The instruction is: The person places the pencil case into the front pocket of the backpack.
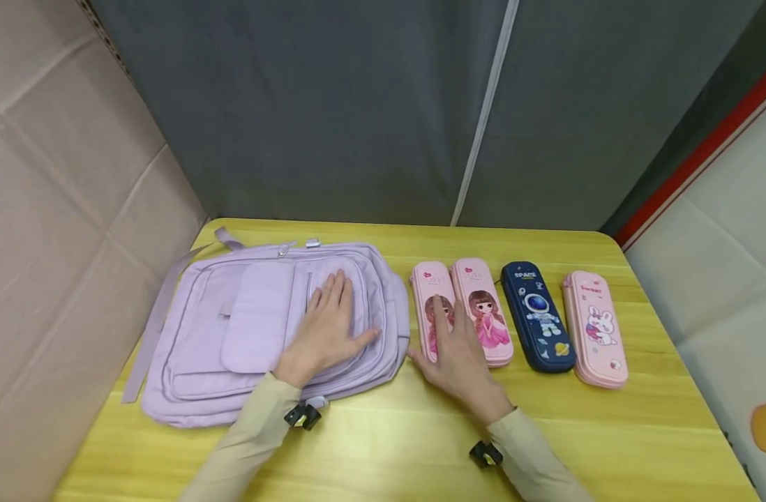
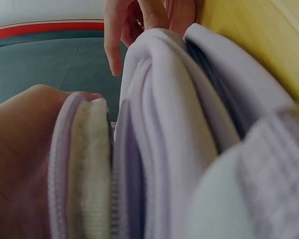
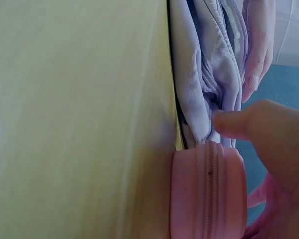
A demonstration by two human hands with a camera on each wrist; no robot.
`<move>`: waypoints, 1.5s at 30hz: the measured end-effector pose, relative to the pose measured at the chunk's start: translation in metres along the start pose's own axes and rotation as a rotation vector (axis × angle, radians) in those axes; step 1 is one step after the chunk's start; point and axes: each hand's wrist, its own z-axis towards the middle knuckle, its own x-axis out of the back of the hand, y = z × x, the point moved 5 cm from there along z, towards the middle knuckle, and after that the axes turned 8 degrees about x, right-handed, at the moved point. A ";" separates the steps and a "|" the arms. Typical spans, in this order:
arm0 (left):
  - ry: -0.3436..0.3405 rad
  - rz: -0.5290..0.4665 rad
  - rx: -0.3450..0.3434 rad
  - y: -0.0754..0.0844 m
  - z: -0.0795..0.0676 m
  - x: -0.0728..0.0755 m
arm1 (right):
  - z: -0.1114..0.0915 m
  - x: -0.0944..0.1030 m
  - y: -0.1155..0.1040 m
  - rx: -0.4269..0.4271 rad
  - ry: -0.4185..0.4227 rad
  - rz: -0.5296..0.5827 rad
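Note:
A lilac backpack (image 1: pixel 257 314) lies flat on the table, its front pocket facing up. My left hand (image 1: pixel 326 324) rests on it with straight fingers; in the left wrist view the backpack's zipped layers (image 2: pixel 164 99) stand beside that hand (image 2: pixel 20 144). To the right, my right hand (image 1: pixel 458 362) lies over the leftmost pink pencil case (image 1: pixel 430 275), fingers extended and partly covering its girl picture. A matching pink pencil case (image 1: pixel 492 331) touches or nearly touches it. In the right wrist view the zipped side of a pink case (image 3: pixel 209 194) shows below the thumb.
Further right lie a navy astronaut pencil case (image 1: pixel 538 321) and a pink rabbit pencil case (image 1: pixel 598 328). The yellow wooden table (image 1: pixel 383 453) meets a dark grey curtain (image 1: pixel 333 125) behind and pale covered walls at both sides. A strap (image 1: pixel 153 328) trails off the backpack's left.

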 end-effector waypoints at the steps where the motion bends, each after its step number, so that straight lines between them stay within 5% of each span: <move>1: -0.009 0.001 -0.001 0.001 0.000 -0.001 | 0.000 0.000 0.000 -0.002 0.003 0.001; 5: -0.007 -0.010 -0.006 0.002 -0.001 -0.003 | -0.001 0.000 0.001 -0.001 0.014 -0.010; 12: 0.117 -0.044 -0.028 0.004 -0.002 0.001 | -0.002 0.000 0.002 -0.001 0.035 -0.045; 23: 0.205 -0.095 -0.068 0.004 -0.006 -0.001 | -0.004 0.000 0.007 -0.030 0.100 -0.004; 30: 0.191 -0.141 -0.106 0.006 -0.006 -0.002 | -0.008 -0.001 0.013 -0.138 0.080 0.093; 45: 0.125 -0.210 -0.057 0.004 -0.005 -0.005 | -0.008 0.014 0.023 -0.263 0.155 0.145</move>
